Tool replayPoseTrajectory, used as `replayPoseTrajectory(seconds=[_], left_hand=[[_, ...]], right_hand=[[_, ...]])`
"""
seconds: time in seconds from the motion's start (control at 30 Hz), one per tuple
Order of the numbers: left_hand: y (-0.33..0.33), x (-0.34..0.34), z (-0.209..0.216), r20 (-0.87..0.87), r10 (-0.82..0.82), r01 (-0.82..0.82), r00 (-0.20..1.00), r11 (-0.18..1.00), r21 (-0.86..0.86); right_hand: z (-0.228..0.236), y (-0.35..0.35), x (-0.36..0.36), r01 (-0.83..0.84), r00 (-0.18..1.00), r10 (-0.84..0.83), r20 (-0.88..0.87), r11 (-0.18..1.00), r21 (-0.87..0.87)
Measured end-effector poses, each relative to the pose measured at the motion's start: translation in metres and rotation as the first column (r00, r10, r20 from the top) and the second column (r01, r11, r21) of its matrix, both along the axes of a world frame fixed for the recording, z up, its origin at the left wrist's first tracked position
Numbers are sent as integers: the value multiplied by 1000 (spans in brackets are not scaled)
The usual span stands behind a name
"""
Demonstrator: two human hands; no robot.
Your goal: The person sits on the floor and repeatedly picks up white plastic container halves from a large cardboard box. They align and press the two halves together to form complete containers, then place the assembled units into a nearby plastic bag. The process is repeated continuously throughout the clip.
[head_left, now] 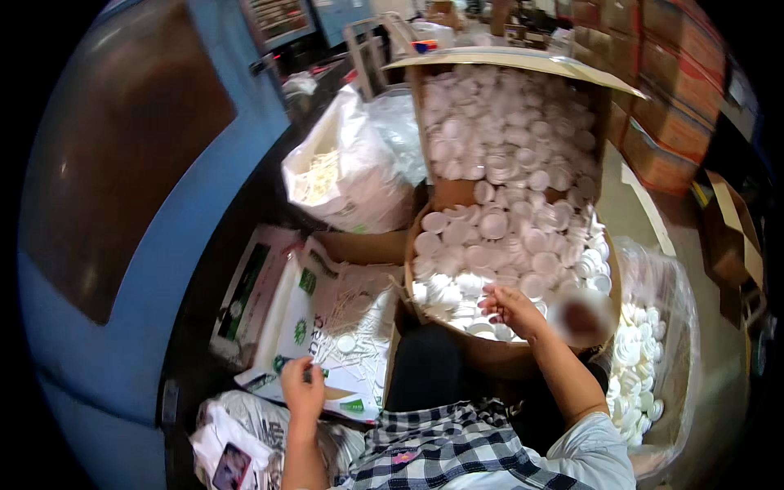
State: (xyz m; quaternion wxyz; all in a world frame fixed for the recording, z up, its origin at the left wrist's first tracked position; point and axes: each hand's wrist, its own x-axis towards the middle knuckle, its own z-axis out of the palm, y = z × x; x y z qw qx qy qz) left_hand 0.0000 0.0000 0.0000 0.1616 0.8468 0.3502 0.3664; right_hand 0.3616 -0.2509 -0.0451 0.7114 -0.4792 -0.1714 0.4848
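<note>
I see the right grip point(514, 313) half-curled over white discs point(493, 226) heaped in a cardboard box point(490, 358), while the left grip point(303, 394) bends its fingers over the near part of a printed white bag point(284, 317); whether either pinches anything, I cannot tell. Best, I judge, to lift discs by the rim, lightly, so none spill over the side

One left hand point(302, 385), one right hand point(513, 312), one apron point(461, 445), one upright sack point(367, 200), one plastic-lined box point(680, 392), one distinct disc point(346, 343) among sticks point(371, 361), themselves uncountable like the heaped discs point(535, 240).
</note>
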Motion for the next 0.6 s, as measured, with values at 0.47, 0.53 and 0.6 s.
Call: replayPoseTrajectory(seconds=[0.47, 0.53, 0.6], left_hand=[[-224, 321, -44, -501, -833, 643, -236, 253, -723], [-241, 320, -86, -351, -792, 723, -500, -158, -673], [-257, 325, -113, -303, -722, 641, -622, -248, -726]], right_hand=[[7, -17, 60, 345, 938, -343, -59, 938, 42], [5, -8, 58, 297, 953, -295, -67, 954, 28], [4, -2, 54, 259, 963, -254, -93, 965, 38]])
